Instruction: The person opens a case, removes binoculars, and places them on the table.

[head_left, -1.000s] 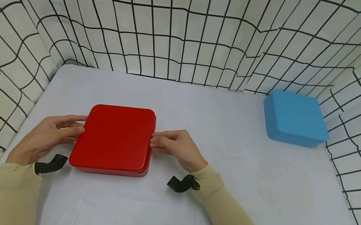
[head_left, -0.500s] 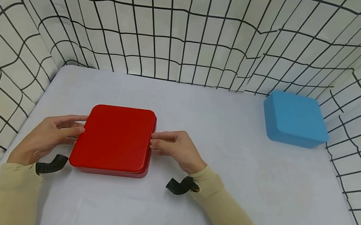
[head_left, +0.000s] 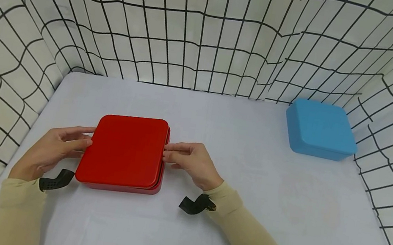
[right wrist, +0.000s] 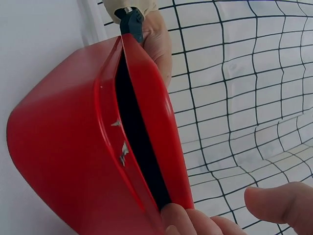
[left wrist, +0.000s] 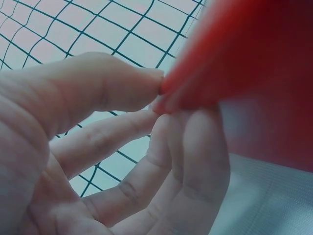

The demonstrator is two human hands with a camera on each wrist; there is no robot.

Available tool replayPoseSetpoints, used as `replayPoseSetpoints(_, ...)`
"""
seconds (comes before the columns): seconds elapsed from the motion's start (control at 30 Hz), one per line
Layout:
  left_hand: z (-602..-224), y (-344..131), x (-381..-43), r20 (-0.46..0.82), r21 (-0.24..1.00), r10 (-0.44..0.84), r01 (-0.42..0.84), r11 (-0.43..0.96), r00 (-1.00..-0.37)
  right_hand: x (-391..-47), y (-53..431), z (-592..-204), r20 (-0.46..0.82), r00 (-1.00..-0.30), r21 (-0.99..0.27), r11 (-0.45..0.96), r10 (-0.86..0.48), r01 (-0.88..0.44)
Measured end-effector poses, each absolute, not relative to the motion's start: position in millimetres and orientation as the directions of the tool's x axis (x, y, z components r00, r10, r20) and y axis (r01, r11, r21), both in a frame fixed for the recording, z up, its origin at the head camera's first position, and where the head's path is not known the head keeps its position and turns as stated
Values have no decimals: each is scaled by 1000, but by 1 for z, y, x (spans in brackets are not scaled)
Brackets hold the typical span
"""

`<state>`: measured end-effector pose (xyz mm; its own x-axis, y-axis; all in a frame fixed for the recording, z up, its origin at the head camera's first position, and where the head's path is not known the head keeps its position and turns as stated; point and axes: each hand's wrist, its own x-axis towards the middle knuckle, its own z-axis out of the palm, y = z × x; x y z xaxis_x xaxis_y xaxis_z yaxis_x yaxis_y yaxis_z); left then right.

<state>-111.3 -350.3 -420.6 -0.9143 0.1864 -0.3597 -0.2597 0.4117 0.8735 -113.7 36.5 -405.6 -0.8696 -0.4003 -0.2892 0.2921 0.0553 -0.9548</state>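
Observation:
A red tin box (head_left: 124, 151) with rounded corners lies on the white cloth, left of centre. Along its right side the lid (right wrist: 159, 117) stands a little apart from the base (right wrist: 63, 132), leaving a dark gap in the right wrist view. My left hand (head_left: 49, 148) holds the left side, thumb tip at the lid's edge and fingers bent against the side below. My right hand (head_left: 196, 161) has its fingertips hooked at the gap under the lid's edge; its thumb (right wrist: 274, 200) is apart from the lid in the right wrist view. The inside is hidden.
A blue box (head_left: 322, 129), closed, stands at the back right corner beside the netting. Black-lined netting (head_left: 201, 46) over pale walls encloses the white-covered table (head_left: 242, 125) at the back and both sides. Black wrist mounts (head_left: 197, 204) jut from both sleeves.
The lid's right edge has risen slightly and the gap there shows a little more. My right fingers have shifted slightly at that edge; the left hand and blue box stay in place.

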Motion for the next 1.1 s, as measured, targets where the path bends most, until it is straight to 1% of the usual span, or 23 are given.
replayPoseSetpoints(0.43, -422, -350, -112, -381, 845, 164, -271, 462, -910, -115, 33, -416, -288, -886, -947, -28, -363, 320)
replayPoseSetpoints(0.7, -421, -350, -111, -374, 864, 171, -276, 420, -911, -111, 25, -420, -285, -906, -954, 0, -314, 300)
replayPoseSetpoints(1.1, -419, -349, -111, -368, 857, 170, -262, 443, -914, -110, 14, -425, -237, -932, -966, -31, -275, 255)
